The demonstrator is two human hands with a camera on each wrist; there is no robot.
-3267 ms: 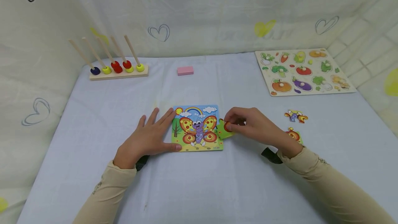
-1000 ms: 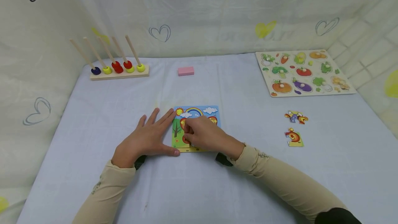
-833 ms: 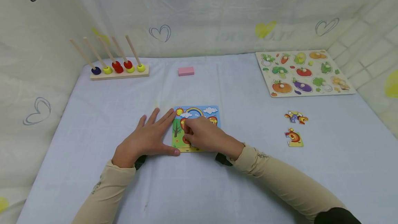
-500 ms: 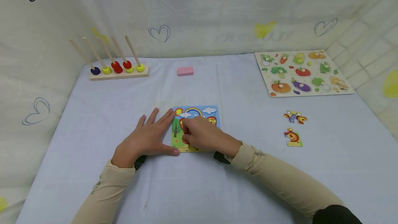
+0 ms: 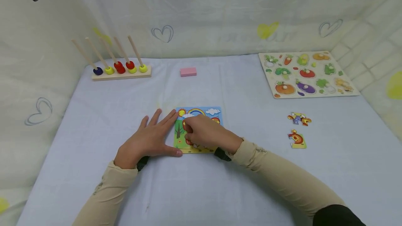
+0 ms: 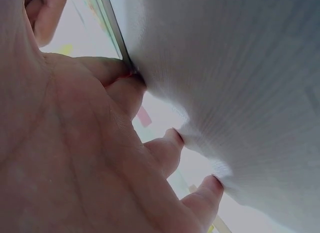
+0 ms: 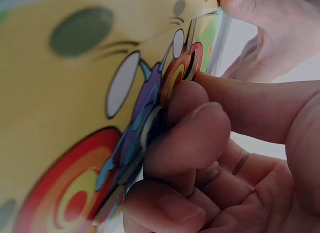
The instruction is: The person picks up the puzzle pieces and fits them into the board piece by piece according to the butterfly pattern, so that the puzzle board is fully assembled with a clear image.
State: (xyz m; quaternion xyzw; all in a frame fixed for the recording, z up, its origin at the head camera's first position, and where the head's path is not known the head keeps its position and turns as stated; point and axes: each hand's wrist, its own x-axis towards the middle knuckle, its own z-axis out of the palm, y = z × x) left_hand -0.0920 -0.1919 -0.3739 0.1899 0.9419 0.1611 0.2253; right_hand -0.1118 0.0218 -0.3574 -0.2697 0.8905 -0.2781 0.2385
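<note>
A butterfly jigsaw puzzle board [image 5: 214, 111] lies at the middle of the table, partly covered by my right hand [image 5: 207, 133]. My right thumb and curled fingers hold a green puzzle piece with a red ring [image 7: 198, 52] at the board's lower left; its far side is hidden behind the fingers. My left hand [image 5: 147, 142] is spread flat, fingertips on the cloth and at the board's left edge, thumb by its lower corner. To the right lie two loose puzzle pieces: a purple and yellow one [image 5: 299, 118] and, below it, a red-ringed one [image 5: 297, 140].
A wooden bead stacker [image 5: 120, 76] with colored beads on pegs stands at the back left. Behind the puzzle sits a pink block [image 5: 188, 72]. A vegetable peg puzzle [image 5: 307, 76] lies at the back right, near a hanging cloth backdrop [image 5: 207, 16].
Since the oldest frame, my right hand has carried the green piece from the board's right side to its lower left. Lately it has shifted only slightly there; my left hand stays put.
</note>
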